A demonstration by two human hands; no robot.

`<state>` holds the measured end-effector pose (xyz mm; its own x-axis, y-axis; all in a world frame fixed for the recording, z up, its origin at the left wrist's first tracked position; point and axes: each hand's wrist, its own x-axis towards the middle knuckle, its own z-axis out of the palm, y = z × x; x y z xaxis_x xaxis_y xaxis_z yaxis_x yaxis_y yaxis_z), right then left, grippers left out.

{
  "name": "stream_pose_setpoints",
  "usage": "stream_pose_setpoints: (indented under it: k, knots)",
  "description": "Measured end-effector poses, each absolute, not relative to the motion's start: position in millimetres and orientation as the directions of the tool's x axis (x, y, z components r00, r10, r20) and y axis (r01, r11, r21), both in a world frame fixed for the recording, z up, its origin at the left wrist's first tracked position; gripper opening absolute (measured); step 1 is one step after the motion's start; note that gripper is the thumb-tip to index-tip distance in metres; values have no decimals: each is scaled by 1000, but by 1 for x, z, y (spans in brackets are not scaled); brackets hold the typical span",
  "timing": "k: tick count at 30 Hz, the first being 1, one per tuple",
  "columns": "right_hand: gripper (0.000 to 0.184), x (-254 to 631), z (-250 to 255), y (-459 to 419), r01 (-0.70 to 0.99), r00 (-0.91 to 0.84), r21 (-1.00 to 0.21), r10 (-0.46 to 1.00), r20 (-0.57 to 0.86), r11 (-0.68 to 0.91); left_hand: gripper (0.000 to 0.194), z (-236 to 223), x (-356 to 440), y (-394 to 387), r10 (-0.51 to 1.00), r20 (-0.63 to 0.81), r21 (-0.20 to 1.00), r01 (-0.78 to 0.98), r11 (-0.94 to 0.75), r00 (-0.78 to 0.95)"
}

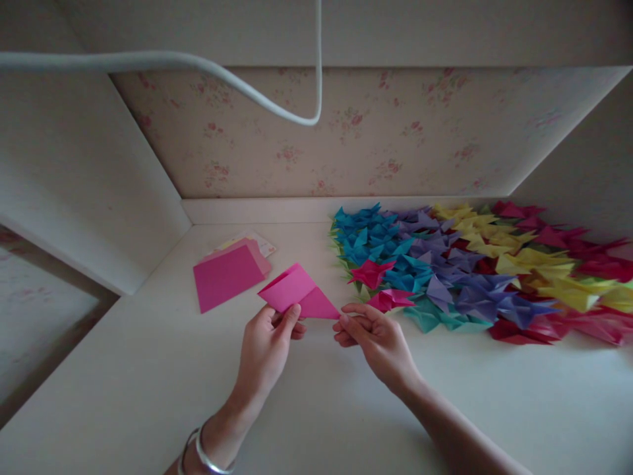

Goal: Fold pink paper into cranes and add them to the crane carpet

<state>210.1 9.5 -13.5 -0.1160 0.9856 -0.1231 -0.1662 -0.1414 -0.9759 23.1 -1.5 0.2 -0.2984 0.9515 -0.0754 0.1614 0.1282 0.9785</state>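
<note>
Here, a bright pink, partly folded sheet of smooth paper (pixel 310 297) shows crisp creases, an open flap on its left and a point at its right. The left hand (pixel 270 333) grasps its lower left part, thumb on top and fingers curled beneath; the right hand (pixel 373 336) pinches the pointed right corner between thumb and fingers, nearly closed. The paper lies between the hands, above the smooth white table (pixel 316 409). Left of it sits a small stack of flat magenta and pink paper sheets (pixel 227 277). To the right spreads a dense cluster of angular folded-paper pieces (pixel 445 264) in blue, purple, yellow, red and pink, just beyond the right hand.
</note>
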Motion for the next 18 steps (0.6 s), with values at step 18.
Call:
stream_pose_setpoints:
  k: [18]
  knots:
    - [72, 207, -18, -15, 321, -194, -700, 768, 611, 638, 21, 5, 28, -8, 959, 106, 949, 316, -18, -263]
